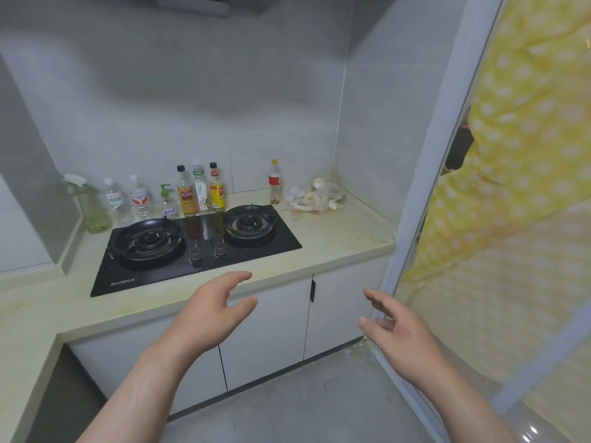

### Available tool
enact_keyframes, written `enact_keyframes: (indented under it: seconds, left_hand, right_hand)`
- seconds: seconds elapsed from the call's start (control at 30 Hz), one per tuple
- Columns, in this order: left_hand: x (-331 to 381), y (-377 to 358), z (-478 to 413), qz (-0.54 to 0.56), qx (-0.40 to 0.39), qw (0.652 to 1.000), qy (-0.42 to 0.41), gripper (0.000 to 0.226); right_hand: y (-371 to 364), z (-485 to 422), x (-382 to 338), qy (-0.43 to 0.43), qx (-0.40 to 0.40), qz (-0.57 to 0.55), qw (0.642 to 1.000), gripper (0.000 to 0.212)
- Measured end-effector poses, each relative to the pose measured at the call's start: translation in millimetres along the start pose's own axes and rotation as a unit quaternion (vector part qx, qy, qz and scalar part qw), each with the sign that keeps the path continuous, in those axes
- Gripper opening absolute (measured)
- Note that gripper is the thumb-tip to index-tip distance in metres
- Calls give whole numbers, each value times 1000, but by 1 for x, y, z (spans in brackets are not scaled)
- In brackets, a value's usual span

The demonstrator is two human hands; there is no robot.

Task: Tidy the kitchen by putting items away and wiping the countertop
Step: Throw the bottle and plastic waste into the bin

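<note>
Both hands hang in front of the tabletop [335, 238], left hand [208, 318] and right hand [399, 334], each grip wide and holding nothing. Bottles [200, 190] line the wall behind the black stove [195, 247], with a crumpled plastic bag [311, 195] in the corner.

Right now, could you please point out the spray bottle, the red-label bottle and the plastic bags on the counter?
spray bottle [95, 210]: head view, on its pale green body.
red-label bottle [274, 180]: head view, on its red label.
plastic bags [311, 196]: head view, on the crumpled middle.
</note>
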State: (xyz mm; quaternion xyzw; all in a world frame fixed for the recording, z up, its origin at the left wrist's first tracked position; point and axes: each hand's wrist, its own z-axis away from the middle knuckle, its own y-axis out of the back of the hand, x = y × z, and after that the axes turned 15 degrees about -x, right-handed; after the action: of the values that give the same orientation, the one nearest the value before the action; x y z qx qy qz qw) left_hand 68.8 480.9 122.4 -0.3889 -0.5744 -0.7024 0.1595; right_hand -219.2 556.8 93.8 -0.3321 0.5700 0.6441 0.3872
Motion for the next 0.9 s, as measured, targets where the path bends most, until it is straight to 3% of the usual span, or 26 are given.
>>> enact_keyframes:
  seconds: [0.37,0.9]
  left_hand:
    - [-16,3,-154,22,-6,999,31,43]
    - [-16,-3,-300,46,-13,997,56,47]
  right_hand:
    - [47,-156,2,-16,-28,17,999,51]
    - [104,-297,20,-5,-58,22,998,48]
